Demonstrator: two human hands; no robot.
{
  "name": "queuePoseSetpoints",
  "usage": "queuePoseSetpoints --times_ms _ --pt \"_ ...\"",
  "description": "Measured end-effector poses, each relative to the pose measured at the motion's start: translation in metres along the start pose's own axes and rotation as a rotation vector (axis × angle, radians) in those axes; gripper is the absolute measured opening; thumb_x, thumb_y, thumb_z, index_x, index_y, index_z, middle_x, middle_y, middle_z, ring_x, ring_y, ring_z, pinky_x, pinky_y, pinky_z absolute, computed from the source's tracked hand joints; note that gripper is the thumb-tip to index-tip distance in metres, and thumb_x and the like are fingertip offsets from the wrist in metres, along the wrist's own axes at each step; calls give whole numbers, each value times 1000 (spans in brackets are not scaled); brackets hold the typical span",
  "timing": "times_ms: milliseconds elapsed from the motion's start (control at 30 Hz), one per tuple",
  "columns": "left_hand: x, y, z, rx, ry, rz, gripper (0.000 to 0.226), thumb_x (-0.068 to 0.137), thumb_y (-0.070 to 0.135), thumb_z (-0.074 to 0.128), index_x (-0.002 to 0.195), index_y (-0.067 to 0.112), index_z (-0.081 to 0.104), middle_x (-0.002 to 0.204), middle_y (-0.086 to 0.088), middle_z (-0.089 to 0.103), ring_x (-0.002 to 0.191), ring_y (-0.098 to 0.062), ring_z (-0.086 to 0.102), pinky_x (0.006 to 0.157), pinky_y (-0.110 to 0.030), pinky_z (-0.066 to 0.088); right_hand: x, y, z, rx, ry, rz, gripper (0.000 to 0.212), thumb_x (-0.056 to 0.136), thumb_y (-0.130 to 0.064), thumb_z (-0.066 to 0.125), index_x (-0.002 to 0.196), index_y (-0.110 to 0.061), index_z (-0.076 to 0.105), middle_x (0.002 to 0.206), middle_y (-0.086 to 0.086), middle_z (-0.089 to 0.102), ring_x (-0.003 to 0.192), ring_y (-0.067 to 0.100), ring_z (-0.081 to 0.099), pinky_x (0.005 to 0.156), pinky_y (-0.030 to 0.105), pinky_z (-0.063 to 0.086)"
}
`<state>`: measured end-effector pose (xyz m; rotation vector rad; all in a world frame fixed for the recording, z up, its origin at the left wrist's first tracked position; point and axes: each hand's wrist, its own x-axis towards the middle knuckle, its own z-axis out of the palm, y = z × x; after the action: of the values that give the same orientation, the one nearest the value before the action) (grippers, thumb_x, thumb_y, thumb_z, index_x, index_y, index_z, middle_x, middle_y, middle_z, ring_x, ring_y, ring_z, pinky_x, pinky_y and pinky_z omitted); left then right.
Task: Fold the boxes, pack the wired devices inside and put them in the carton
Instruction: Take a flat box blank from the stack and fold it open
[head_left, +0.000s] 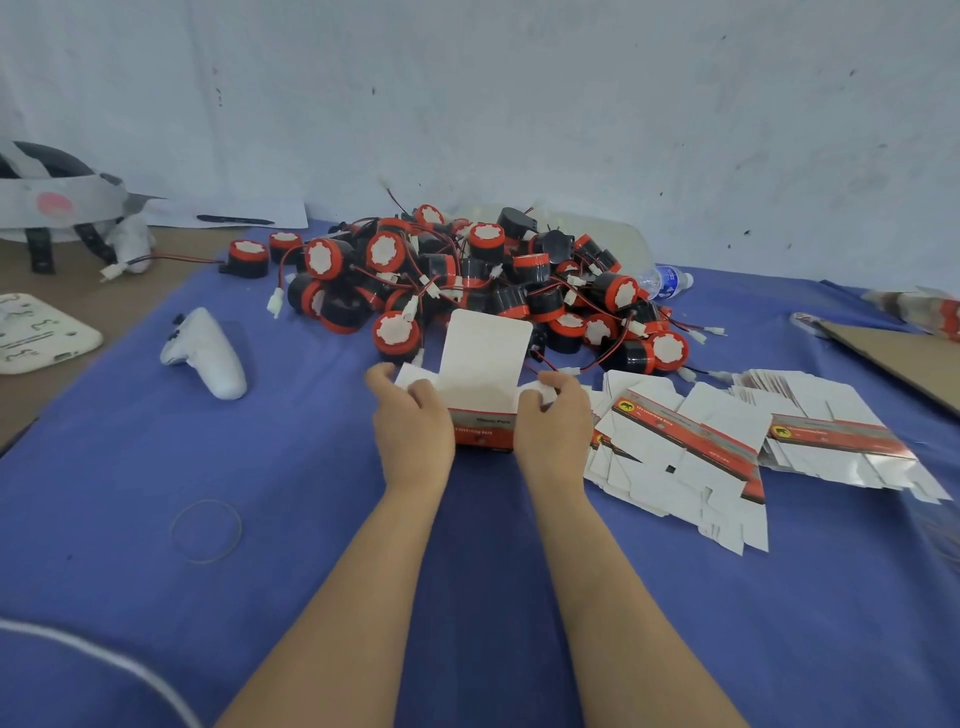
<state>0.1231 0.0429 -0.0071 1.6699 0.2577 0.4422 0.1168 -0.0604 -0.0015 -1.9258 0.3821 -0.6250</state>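
The box (484, 415) stands near the middle of the blue-covered surface (311, 467), open at the top, with its white lid flap raised on the far side and its red printed front facing the person. Both hands grasp it. The left hand (410, 421) clasps the box's left side, its fingers (388, 375) curled over the white side flap there. The right hand (553, 421) clasps the right side, its fingers (560, 380) curled round the other side flap. What lies inside the box cannot be seen.

Just beyond the box, a large pile of wired devices (467, 280) covers the far middle of the surface: black and red round bodies with white faces, red and black wires and white plugs. 1 device sits a little apart at the pile's far left edge.

Just right of the box, unfolded flat boxes (685, 452) lie fanned in overlapping stacks, white with red bands. Farther right lies a sheet of cardboard (898, 358), and a water bottle (667, 280) lies on its side behind the pile.

To the left rests a white controller (208, 353); nearer, a rubber band (208, 501) lies flat. A headset (57, 202) sits at the far left.
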Motion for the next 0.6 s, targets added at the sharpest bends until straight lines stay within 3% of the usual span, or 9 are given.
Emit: queuePoseSetpoints --times_ms 67,133,200,267,367,433,500,533,600 --pt "4 1 -2 -141 -23 -158 26 98 18 35 124 17 34 84 4 47 70 -9 48 51 -24 35 0 4 2 -128 -70 -16 33 100 -23 39 124 -5 53 126 9 52 112 21 49 87 27 39" --pt "8 2 -6 -256 -69 -255 22 97 20 39 118 17 40 95 2 53 83 -12 55 61 -24 48 -2 5 3 -274 -204 -18 44 102 -40 30 109 -6 58 112 10 59 102 23 52 81 32 41" --pt "10 3 -8 -340 -143 -296 25 94 20 40 115 13 51 109 -7 62 99 -23 60 82 -38 55 -5 3 2 -372 -304 -50 52 100 -52 22 96 -13 57 95 3 59 91 23 54 73 32 39" --pt "9 4 -9 -339 -225 -276 24 93 22 44 112 16 58 112 -8 66 105 -25 62 93 -45 53 -9 -1 3 -313 -353 -111 47 99 -54 23 94 -20 55 89 -4 56 85 16 54 70 28 38" --pt "10 5 -8 -363 -235 -248 30 93 23 49 123 20 56 112 -3 66 102 -21 63 88 -41 55 -12 -10 4 -15 -349 -185 40 102 -45 28 100 -17 58 94 -9 60 86 3 55 66 10 39" --pt "13 5 -10 -374 -107 -237 31 94 20 47 123 17 55 110 -4 66 94 -18 63 73 -33 55 -4 -15 6 95 -263 -176 42 103 -37 28 105 -9 59 115 0 59 102 14 54 79 22 41" --pt "19 4 -14 -399 84 -260 27 96 23 41 116 12 55 106 -7 64 84 -17 60 59 -26 45 11 -14 10 -1 -188 -142 36 104 -28 28 112 -8 57 136 11 49 121 24 46 97 36 39" --pt "22 4 -16 -434 157 -271 25 97 26 39 111 12 55 105 -7 63 84 -18 60 56 -26 42 19 -12 12 -85 -188 -127 30 103 -22 30 115 -7 53 141 14 44 126 27 43 102 40 37" --pt "27 3 -19 -491 247 -250 22 100 31 34 106 17 50 113 -8 59 90 -19 60 60 -25 43 34 -8 18 -182 -246 -74 38 100 -11 34 136 -4 40 148 14 37 121 28 47 98 38 41"
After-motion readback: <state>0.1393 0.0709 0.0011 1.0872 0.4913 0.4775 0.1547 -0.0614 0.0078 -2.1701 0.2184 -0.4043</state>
